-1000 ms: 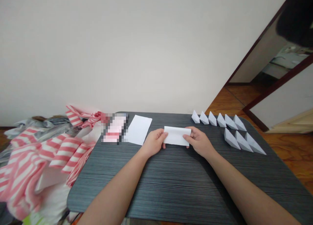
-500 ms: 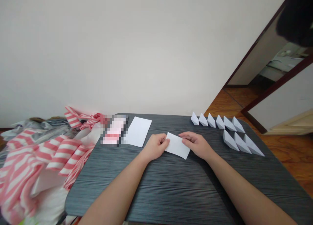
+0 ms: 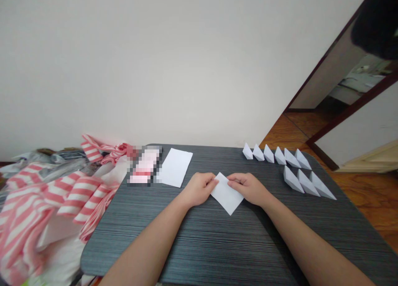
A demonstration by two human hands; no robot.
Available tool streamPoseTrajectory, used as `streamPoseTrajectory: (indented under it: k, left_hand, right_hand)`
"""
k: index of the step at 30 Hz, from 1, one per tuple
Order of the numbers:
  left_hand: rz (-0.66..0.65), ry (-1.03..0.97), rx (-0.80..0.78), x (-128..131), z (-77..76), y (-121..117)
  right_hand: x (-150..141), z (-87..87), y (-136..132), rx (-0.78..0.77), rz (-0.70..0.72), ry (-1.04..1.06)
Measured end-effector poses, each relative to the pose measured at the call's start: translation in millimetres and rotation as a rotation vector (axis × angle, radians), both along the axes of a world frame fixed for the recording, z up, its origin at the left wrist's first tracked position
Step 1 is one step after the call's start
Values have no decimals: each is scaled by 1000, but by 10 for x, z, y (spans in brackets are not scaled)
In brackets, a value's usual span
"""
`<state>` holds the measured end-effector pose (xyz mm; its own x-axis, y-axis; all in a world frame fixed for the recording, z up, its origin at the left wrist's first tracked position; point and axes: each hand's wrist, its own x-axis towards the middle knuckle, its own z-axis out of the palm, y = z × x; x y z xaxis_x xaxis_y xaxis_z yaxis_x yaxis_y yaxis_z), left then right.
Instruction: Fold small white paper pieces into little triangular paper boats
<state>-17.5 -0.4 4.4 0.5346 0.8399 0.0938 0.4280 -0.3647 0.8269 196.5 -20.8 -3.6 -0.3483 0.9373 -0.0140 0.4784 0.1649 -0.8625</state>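
Holding white paper (image 3: 228, 196) cornerwise at worktop (image 3: 192, 244).
Left hand (image 3: 199, 189), right hand (image 3: 251, 189) pinching upper edges; creasing calls for aligned edges.

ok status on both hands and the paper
Left hand and right hand pinching small white paper, corner toward wearer. Folded paper shapes off to right, nothing between hands and paper.
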Motion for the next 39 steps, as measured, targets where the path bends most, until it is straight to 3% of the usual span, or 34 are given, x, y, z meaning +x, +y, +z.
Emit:
streamPoseTrajectory:
  k: [5, 13, 26, 34, 39]
  left_hand:
    - [6, 39, 46, 1, -21, 5]
    - [-112, 125, 132, 7, -39, -2]
    - [-145, 221, 168, 27, -21, -13]
    - [-8, 93, 69, 17, -44, 19]
    - [43, 4, 20, 24, -66, 40]
  right_hand:
    - [-33, 13, 11, 13, -63, -26]
    - [-84, 26, 17, 69, 12, -60]
    - [-163, 25, 48, 139, 9, -81]
    - [-101, -15, 37, -48, 6, -8]
    - [-82, -5, 52, -82, -20, -7]
